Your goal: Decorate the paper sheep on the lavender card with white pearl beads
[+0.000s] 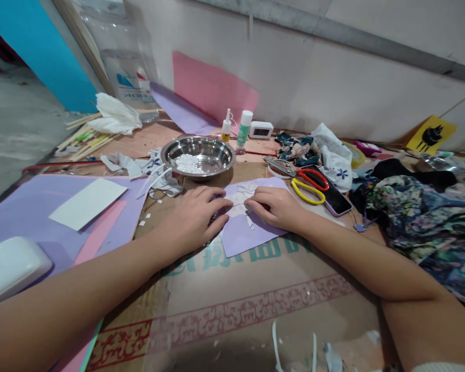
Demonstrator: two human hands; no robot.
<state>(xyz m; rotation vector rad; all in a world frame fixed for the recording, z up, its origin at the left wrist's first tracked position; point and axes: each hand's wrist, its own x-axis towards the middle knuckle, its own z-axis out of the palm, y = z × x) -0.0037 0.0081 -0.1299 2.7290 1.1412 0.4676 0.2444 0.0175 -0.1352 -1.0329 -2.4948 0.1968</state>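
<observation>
The lilac paper sheet (251, 235) lies on the cardboard-covered tabletop (232, 305) before the steel bowl (214, 151), the left hand (194, 217) pressing it flat with spread grip, the right hand (277, 206) with its grip curled at the white beads (245, 190), pinching or not I cannot tell; the sheet looks light and floppy, best pinned near its edges.

Lilac paper sheet (248, 235): approx. rectangular, lies flat on cardboard (256, 289), skewed vs. its print. White cut-out (238, 202): flat on sheet's upper-centre area, L and R sides covered. Small white beads (248, 188): short rows along cut-out's top edge; exact qty not discernible
</observation>
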